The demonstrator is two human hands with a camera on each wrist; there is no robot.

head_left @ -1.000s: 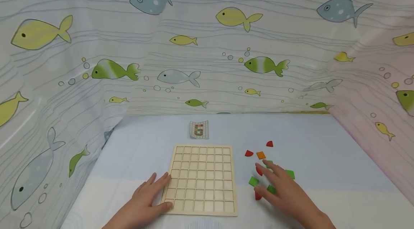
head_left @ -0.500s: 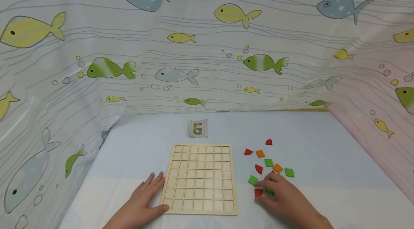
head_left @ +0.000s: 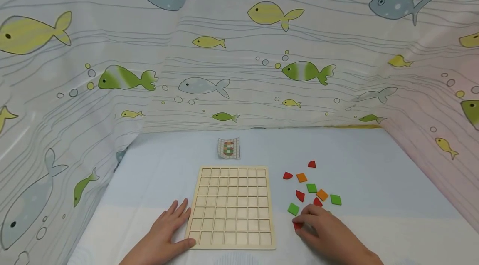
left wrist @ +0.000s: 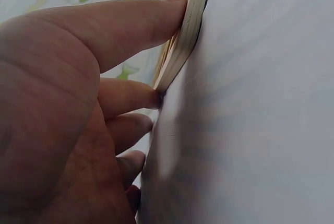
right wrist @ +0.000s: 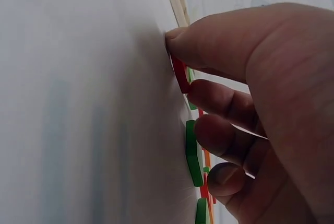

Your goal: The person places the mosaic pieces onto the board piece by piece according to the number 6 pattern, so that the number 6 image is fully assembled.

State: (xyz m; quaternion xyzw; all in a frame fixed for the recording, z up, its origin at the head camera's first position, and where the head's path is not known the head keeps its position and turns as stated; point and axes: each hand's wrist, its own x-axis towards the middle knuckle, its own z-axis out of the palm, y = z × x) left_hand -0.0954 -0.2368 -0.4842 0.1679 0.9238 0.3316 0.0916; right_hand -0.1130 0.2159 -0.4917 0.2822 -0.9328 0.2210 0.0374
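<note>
Red and flat, a small tile (head_left: 297, 226) is pinched by thumb and forefinger of the right hand (head_left: 327, 227), close to the tabletop (head_left: 393, 173). Green square tiles (head_left: 293, 209), orange square tiles (head_left: 301, 177) and red quarter-round tiles (head_left: 300, 196) lie beyond. To their left, a pale wooden board (head_left: 232, 247) divided into square compartments meets the left hand (head_left: 164, 231), its fingers straight and apart. The tabletop is pale blue, whiter in front; a gridded paper slip (head_left: 228, 148) lies behind the board. Fish-printed pale sheeting (head_left: 239, 61) walls the back and sides.
</note>
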